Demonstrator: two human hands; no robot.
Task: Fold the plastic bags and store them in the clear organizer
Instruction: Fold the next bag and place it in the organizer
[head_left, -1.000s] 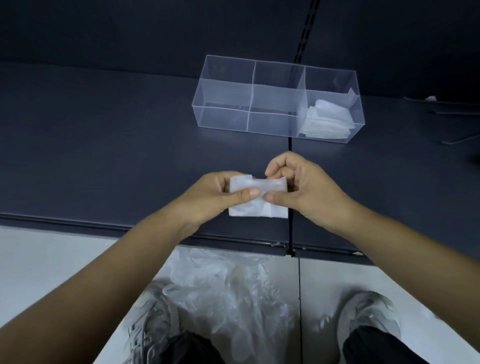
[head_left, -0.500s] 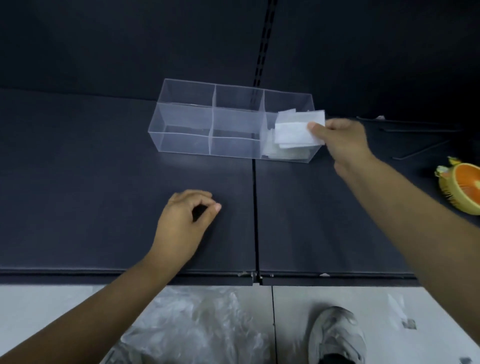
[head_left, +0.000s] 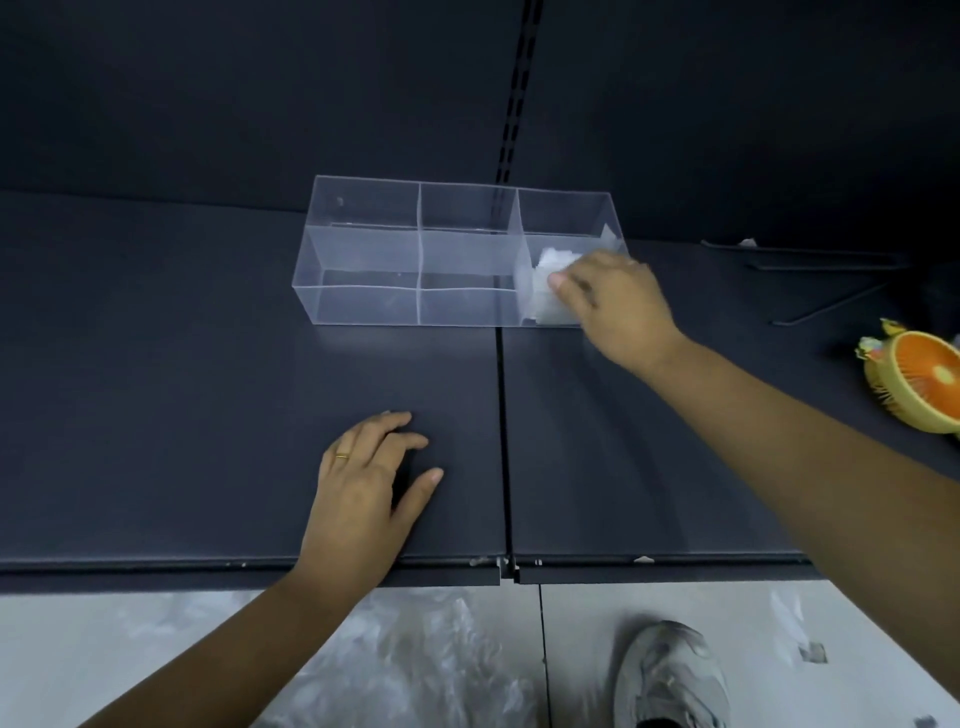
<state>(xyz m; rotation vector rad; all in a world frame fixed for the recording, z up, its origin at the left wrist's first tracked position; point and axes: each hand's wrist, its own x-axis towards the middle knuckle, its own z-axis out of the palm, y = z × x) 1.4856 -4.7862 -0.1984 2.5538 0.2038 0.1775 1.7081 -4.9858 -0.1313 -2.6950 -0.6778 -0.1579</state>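
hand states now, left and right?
Left hand: open, resting on the shelf.
Right hand: pinching a folded bag in the organizer.

A shop, by the look of its fixtures. A dark metal display shelf (head_left: 208, 415) runs in two sections that meet at a seam. Behind it stand matching dark back panels (head_left: 260, 78) and a slotted upright (head_left: 514, 104) of the kind that takes adjustable brackets. Thin metal rods (head_left: 826, 306) lie loose on the shelf at right, near a small orange hand fan (head_left: 919, 379). Below the shelf's chipped front lip is a pale tiled floor (head_left: 78, 649), where crumpled clear plastic bags (head_left: 415, 649) are heaped.
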